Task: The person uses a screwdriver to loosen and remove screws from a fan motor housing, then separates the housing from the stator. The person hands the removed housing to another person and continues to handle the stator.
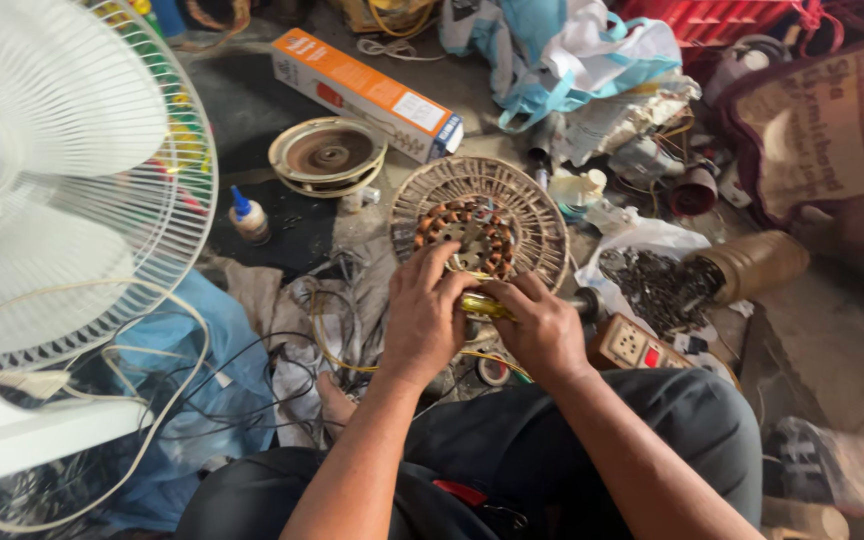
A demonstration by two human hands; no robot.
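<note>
Screws (664, 290) in white plastic bag (652, 240)

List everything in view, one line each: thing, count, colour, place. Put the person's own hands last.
fan motor: one, copper windings in a pale round housing, floor centre.
yellow tool: one, yellow handle, between both hands.
table fan: one, white, left.
long box: one, orange and white, top centre.
round cover: one, cream with rusty centre, beside the box.
glue bottle: one, blue cap, by the fan grille.
socket box: one, brown and white, right of the hands.
left hand: one, on the tool.
right hand: one, gripping the tool.
</note>
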